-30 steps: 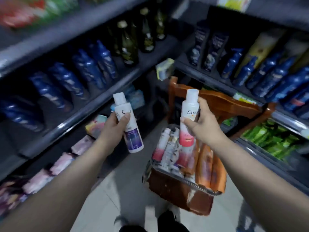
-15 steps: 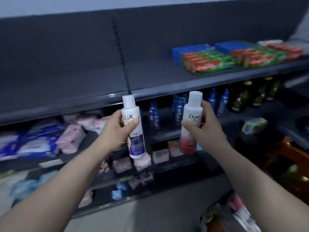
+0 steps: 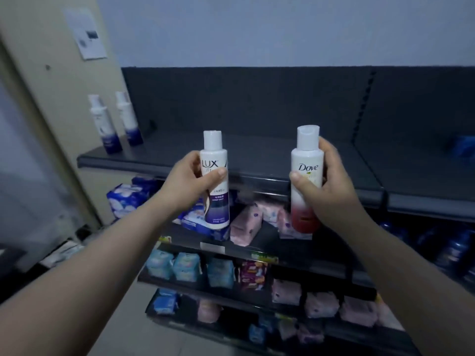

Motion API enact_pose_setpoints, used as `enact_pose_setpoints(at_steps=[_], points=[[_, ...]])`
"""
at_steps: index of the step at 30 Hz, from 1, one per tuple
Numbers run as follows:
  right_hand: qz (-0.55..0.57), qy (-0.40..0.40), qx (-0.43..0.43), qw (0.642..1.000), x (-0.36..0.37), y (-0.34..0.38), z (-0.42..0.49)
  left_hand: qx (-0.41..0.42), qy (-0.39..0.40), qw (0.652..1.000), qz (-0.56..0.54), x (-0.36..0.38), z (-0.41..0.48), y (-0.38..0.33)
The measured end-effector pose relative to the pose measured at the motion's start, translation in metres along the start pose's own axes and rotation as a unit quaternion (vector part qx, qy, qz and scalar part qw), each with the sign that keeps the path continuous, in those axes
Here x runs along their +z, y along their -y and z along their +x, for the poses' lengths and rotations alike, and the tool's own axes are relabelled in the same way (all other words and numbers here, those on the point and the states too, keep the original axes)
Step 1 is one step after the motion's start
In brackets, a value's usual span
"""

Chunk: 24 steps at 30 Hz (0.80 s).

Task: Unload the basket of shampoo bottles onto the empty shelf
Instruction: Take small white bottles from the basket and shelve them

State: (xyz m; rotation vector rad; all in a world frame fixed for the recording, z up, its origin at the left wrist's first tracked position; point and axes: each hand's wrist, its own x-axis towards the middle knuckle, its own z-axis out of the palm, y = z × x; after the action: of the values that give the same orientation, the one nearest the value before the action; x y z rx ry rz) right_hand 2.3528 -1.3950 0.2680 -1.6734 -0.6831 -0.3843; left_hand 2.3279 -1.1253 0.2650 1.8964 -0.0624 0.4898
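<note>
Bottles [image 3: 215,181] in both hands [image 3: 189,181] face the shelf [image 3: 257,155] edge.

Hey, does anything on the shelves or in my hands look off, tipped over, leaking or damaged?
Nothing stands out. The left hand holds the Lux bottle upright and the right hand holds the Dove bottle upright, caps on. Two bottles stand at the top shelf's left end; their lean looks like lens distortion.

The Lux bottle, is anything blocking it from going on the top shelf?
Nothing visible does. The left hand holds the Lux bottle before the top shelf; two bottles stand only at its far-left end.
</note>
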Motion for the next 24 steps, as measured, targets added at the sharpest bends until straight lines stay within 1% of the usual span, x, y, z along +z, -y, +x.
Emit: enact_pose_setpoints(at_steps=[5, 9, 13, 17, 24], points=[[0.035, 0.047, -0.004, 0.998, 0.048, -0.007, 0.053, 0.013, -0.061, 0.998, -0.005, -0.059, 0.04, 0.005], [0.032, 0.052, 0.001, 0.998, 0.074, -0.015, 0.106, 0.021, -0.096, 0.994, 0.038, -0.099, 0.083, 0.011], [0.053, 0.076, 0.016, 0.996, 0.103, -0.034, 0.153, -0.013, -0.112, 0.988, 0.104, -0.126, 0.119, 0.027], [0.079, 0.091, 0.027, 0.992, 0.14, -0.056, 0.188, -0.032, -0.154, 0.982, 0.105, -0.147, 0.144, 0.048], [0.084, 0.105, 0.053, 0.99, 0.212, -0.077, 0.227, -0.066, -0.131, 0.98, 0.133, -0.172, 0.177, 0.088]])
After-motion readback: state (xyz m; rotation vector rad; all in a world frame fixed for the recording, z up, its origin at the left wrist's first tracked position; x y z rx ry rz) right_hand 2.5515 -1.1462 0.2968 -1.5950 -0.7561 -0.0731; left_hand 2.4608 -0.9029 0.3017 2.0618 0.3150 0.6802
